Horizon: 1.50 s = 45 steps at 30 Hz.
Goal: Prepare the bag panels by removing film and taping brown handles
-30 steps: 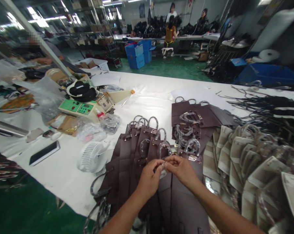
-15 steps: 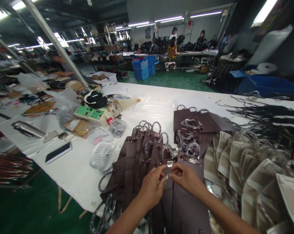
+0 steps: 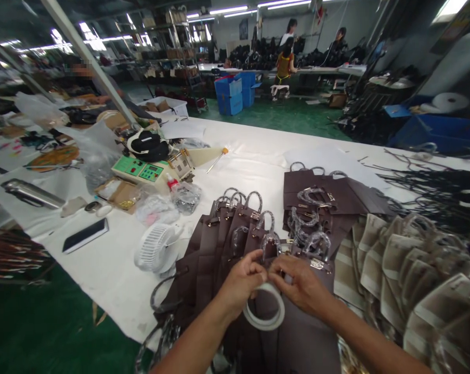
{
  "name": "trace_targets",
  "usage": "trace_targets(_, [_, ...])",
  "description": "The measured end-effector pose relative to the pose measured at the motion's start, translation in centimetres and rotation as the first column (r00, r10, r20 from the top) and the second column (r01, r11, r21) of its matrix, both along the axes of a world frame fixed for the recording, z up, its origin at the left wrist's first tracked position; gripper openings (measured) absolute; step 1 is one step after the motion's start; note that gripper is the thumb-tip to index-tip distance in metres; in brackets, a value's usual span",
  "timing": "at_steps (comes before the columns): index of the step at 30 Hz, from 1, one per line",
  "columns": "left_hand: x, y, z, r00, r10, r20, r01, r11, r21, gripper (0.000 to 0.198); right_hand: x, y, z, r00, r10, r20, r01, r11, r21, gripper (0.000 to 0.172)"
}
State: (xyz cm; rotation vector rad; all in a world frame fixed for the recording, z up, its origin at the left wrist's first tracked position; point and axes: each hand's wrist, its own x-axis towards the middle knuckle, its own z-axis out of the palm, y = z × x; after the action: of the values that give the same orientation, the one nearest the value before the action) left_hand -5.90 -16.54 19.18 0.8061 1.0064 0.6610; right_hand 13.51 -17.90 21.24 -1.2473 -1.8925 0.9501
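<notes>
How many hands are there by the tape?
2: the left hand at the tape's upper left and the right hand at its upper right, both over brown bags. Some fingertips are hidden, but neither hand is.

no readable text, display [image 3: 154, 169] on green control panel [image 3: 126, 165] blurred

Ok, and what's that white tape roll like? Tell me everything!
The tape roll is a white ring with a round hole, smooth-looking, perhaps paper or plastic. It faces us, just below the left hand and right hand, in front of brown bags that show through the hole. Its top seems to touch the left fingers; whether the right ones do is unclear.
</notes>
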Motion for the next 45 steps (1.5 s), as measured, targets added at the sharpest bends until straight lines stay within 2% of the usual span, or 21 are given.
trace_targets(1, [0.0,1.0,-0.4,0.999,0.041,0.027,-0.039,0.996,-0.084,0.086,0.2,1.2,0.1,0.999,-0.048,-0.025,0.048,0.999,-0.007,0.018])
trace_targets(3, [0.1,3.3,-1.3,0.994,0.108,0.003,-0.106,0.983,-0.149,0.102,0.8,4.3,-0.2,0.976,-0.194,-0.098,0.185,0.979,-0.088,0.020])
trace_targets(5, [0.2,6.1,-2.1,0.989,0.143,-0.035,-0.147,0.980,-0.138,0.109,1.4,8.2,-1.5,0.924,-0.333,-0.186,0.293,0.932,-0.213,0.022])
trace_targets(7, [0.6,9.3,-2.8,0.987,0.157,-0.034,-0.161,0.977,-0.143,0.112,1.6,12.3,-3.6,0.874,-0.407,-0.264,0.320,0.893,-0.317,0.028])
trace_targets(10, [1.4,13.6,-3.8,0.985,0.154,0.072,-0.136,0.968,-0.210,0.103,0.9,17.5,-7.0,0.841,-0.427,-0.332,0.273,0.865,-0.422,0.034])
trace_targets(13, [1.8,15.8,-4.9,0.970,0.156,0.184,-0.112,0.967,-0.230,0.073,-0.2,20.1,-9.3,0.834,-0.420,-0.359,0.189,0.827,-0.529,0.035])
trace_targets(18, [1.0,15.6,-6.4,0.945,0.173,0.279,-0.098,0.960,-0.264,0.045,-0.2,20.1,-10.8,0.864,-0.388,-0.321,0.116,0.774,-0.623,0.031])
trace_targets(20, [0.7,15.4,-6.5,0.940,0.176,0.293,-0.091,0.956,-0.280,0.046,-0.1,19.8,-11.2,0.875,-0.375,-0.308,0.095,0.755,-0.649,0.030])
trace_targets(24, [0.6,15.5,-6.2,0.938,0.194,0.286,-0.111,0.953,-0.281,0.061,-0.5,19.5,-12.1,0.859,-0.426,-0.285,0.129,0.718,-0.684,0.031])
trace_targets(31, [0.8,14.8,-6.5,0.938,0.288,0.191,-0.226,0.930,-0.291,0.053,-1.1,19.8,-13.5,0.927,-0.344,-0.152,0.208,0.806,-0.555,0.016])
trace_targets(34, [0.9,15.0,-6.3,0.935,0.256,0.246,-0.185,0.943,-0.277,0.059,-1.4,19.5,-13.4,0.921,-0.362,-0.141,0.262,0.846,-0.464,0.017])
trace_targets(37, [1.1,15.6,-6.0,0.909,0.219,0.355,-0.123,0.954,-0.274,0.042,-1.8,19.1,-13.3,0.909,-0.396,-0.133,0.326,0.872,-0.366,0.020])
trace_targets(40, [1.2,15.9,-5.7,0.889,0.263,0.375,-0.154,0.943,-0.296,0.028,-1.9,19.0,-13.3,0.913,-0.399,-0.080,0.359,0.882,-0.305,0.020])
trace_targets(45, [0.7,15.9,-5.5,0.862,0.315,0.397,-0.193,0.928,-0.318,0.031,-1.8,19.5,-13.3,0.895,-0.446,-0.017,0.412,0.841,-0.350,0.022])
